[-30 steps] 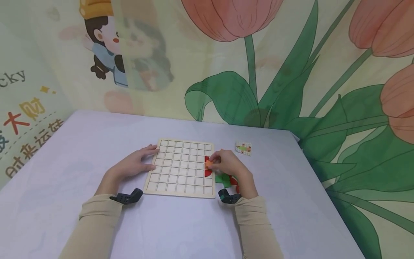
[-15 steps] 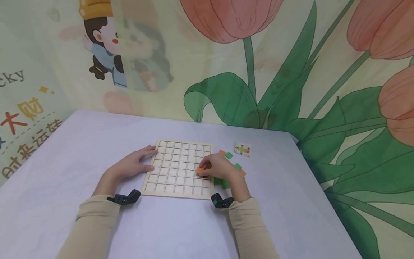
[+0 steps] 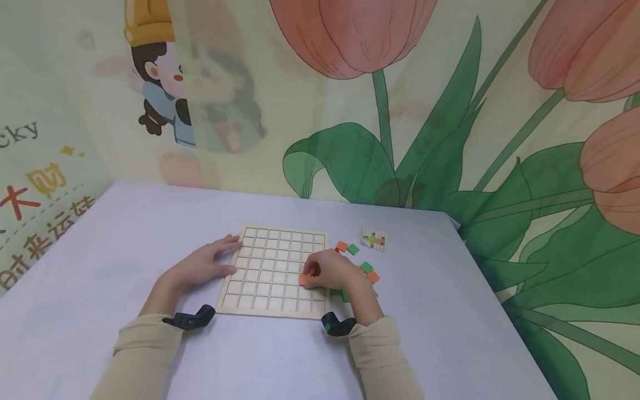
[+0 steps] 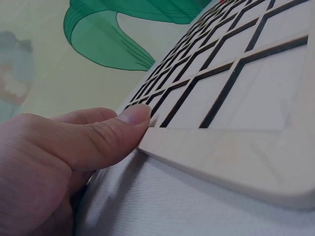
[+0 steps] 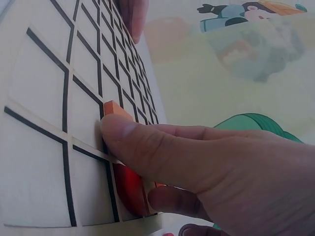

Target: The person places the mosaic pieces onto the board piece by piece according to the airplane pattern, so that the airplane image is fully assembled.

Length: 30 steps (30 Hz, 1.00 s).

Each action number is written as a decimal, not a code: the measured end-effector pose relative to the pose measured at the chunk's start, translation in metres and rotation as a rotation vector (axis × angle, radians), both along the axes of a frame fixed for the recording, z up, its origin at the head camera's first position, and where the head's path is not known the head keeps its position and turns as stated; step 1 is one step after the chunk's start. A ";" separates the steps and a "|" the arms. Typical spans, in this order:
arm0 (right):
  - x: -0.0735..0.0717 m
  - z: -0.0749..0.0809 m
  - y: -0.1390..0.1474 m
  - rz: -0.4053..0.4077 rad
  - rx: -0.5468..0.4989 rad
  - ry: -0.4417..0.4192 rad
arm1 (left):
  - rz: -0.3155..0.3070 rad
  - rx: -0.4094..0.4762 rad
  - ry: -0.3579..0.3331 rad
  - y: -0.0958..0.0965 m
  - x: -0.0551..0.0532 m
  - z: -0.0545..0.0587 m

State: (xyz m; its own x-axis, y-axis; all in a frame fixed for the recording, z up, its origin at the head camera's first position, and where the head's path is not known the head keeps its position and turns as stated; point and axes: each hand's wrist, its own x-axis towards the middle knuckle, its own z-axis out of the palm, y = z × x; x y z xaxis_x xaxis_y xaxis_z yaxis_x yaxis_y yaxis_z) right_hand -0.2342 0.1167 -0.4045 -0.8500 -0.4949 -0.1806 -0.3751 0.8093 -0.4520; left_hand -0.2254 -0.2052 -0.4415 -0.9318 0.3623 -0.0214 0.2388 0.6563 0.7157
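Note:
A pale wooden grid board [image 3: 272,315] lies flat on the table. My right hand [image 3: 332,272] is over its right part and pinches an orange square tile [image 3: 304,279] between thumb and fingers, at a cell near the right side. In the right wrist view this orange tile [image 5: 117,109] stands at the grid lines, partly behind the thumb. A red tile with a rounded edge [image 5: 129,189] sits in a cell below the right hand [image 5: 197,157]. My left hand [image 3: 202,264] touches the board's left edge, thumb [image 4: 106,142] against the rim and fingers relaxed.
Right of the board lie several loose tiles: an orange tile [image 3: 341,246], a green tile [image 3: 353,249], another green tile [image 3: 366,267] and another orange tile [image 3: 373,276]. A small printed picture card [image 3: 374,239] lies behind them. A patterned cloth wall [image 3: 240,166] stands behind the table.
My right hand has moved left from the board's right-hand column, with the orange tile pinched in it. Loose tiles beside the board have come into sight. The left hand stays at the edge.

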 end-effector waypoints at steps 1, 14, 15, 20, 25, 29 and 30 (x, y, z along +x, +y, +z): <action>0.001 0.000 -0.001 -0.003 0.004 0.004 | 0.000 0.001 0.001 0.000 0.000 0.000; 0.003 -0.002 -0.006 -0.056 0.038 0.012 | 0.011 0.008 0.002 0.001 0.002 -0.003; 0.003 -0.002 -0.006 -0.059 0.038 0.014 | 0.010 0.005 0.004 0.001 0.001 -0.002; 0.004 -0.002 -0.010 -0.061 0.048 0.031 | 0.016 -0.005 0.011 0.001 0.002 -0.002; 0.003 -0.002 -0.010 -0.058 0.059 0.049 | 0.008 -0.001 0.023 0.001 0.002 -0.001; 0.002 -0.005 -0.007 -0.052 0.025 0.035 | 0.004 -0.004 0.018 0.002 0.002 -0.001; 0.001 -0.006 -0.006 -0.050 0.007 0.028 | 0.005 -0.003 0.015 0.002 0.002 -0.001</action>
